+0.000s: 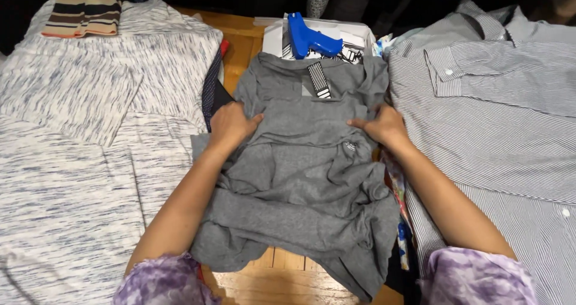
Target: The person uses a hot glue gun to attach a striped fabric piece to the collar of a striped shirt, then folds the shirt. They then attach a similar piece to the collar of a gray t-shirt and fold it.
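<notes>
While both hands press down on it, the rumpled grey cotton T-shirt lies in the middle of the wooden desk, its neck end far from the person and its bunched hem hanging near the desk's near edge. The left hand rests on the shirt's left shoulder area, palm down, fingers loosely curled and flat against the cloth; I can't tell whether they pinch a fold or only press. The right hand sits on the right side of the shirt, fingers stretched toward the middle, laid on the fabric rather than closed around it. Both forearms come out of purple mottled sleeves.

Just beyond the shirt's collar stands a white open cardboard box. Inside it lies a blue plastic pistol-shaped tagging tool on top of black-and-white patterned strips; one such striped tag hangs over onto the shirt's neck.

To the left, a white garment flecked with blue is spread flat, with a folded brown-and-cream striped cloth on its far end. To the right lies a grey-and-white pinstriped button shirt, sleeve folded across its chest. A sliver of colourful printed fabric peeks out between it and the grey shirt.
</notes>
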